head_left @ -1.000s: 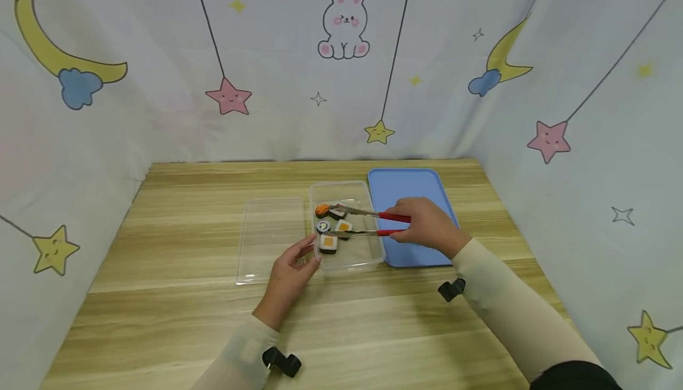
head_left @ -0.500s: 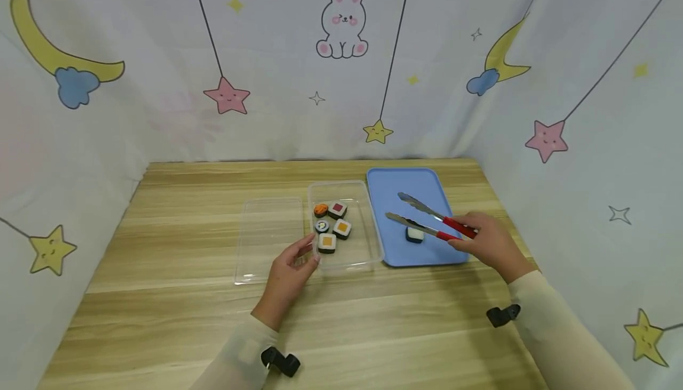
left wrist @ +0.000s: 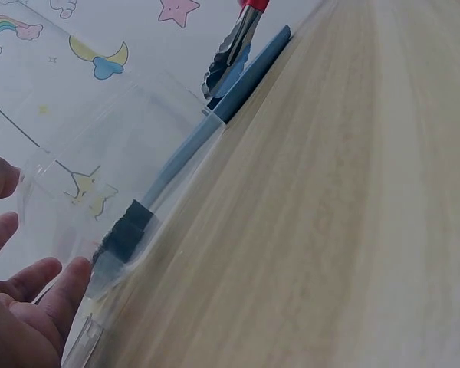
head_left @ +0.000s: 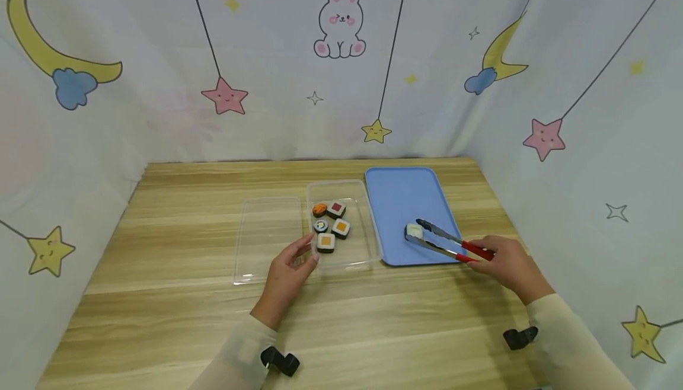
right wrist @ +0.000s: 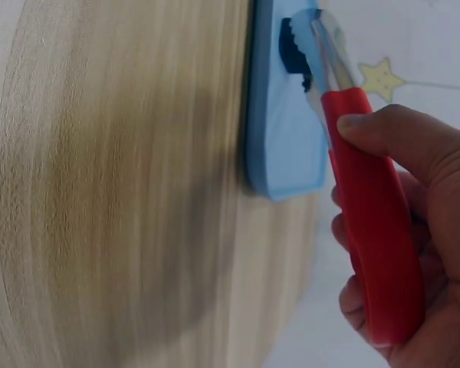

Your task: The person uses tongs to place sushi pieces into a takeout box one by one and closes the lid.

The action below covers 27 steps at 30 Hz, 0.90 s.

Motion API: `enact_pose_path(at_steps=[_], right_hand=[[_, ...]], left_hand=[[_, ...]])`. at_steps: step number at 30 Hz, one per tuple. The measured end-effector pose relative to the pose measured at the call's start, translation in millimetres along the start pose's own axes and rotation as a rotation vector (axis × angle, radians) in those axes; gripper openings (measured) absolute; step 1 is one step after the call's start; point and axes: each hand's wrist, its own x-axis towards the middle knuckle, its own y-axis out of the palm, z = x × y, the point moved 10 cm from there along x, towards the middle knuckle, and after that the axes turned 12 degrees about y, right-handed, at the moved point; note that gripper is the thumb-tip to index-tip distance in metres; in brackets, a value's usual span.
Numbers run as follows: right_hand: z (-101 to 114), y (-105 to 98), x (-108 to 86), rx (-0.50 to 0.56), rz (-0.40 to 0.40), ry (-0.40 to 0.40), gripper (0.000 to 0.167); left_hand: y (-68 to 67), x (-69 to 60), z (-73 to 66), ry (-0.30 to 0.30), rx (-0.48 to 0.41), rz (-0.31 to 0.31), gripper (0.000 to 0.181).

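The right hand (head_left: 509,264) gripped red-handled metal tongs (head_left: 446,252), straddling square black-and-white sushi (head_left: 414,231) at ten o'clock; uneven squeezing risked slippage.

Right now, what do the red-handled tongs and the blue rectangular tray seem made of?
Red-handled tongs: silvery shanks, probably steel, given their glints; smooth, uniformly red grips, perhaps plastic or rubber. Blue rectangular tray: likely smooth plastic, given its even colour and rounded corners.
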Motion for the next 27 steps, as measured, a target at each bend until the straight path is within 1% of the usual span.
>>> enact_pose_path(at_steps=[4, 8, 13, 19, 24, 27], right_hand=[[3.1, 1.5, -0.8, 0.003, -0.004, -0.015, 0.046], [7.6, -0.5, -1.0, -0.015, -0.036, -0.048, 0.042], [8.0, -2.8, 0.1, -0.034, -0.052, -0.053, 0.042], [14.0, -18.6, 2.0, 0.006, -0.1, -0.063, 0.042], [28.4, -34.8, 5.7, 0.062, -0.121, -0.07, 0.043], [41.7, -40.8, 9.1, 0.065, -0.123, -0.085, 0.043]], left_hand=[[0.1, -0.8, 1.7, -0.009, 0.003, 0.0, 0.051], [-0.2, -0.7, 1.0, -0.005, 0.009, -0.002, 0.05], [-0.3, -0.4, 1.2, 0.001, 0.009, -0.001, 0.051], [0.4, -0.8, 0.5, 0.006, 0.005, 0.002, 0.051], [0.4, -1.0, 0.0, -0.001, 0.004, -0.007, 0.05], [0.2, -0.8, -0.8, -0.008, 0.004, -0.013, 0.05]])
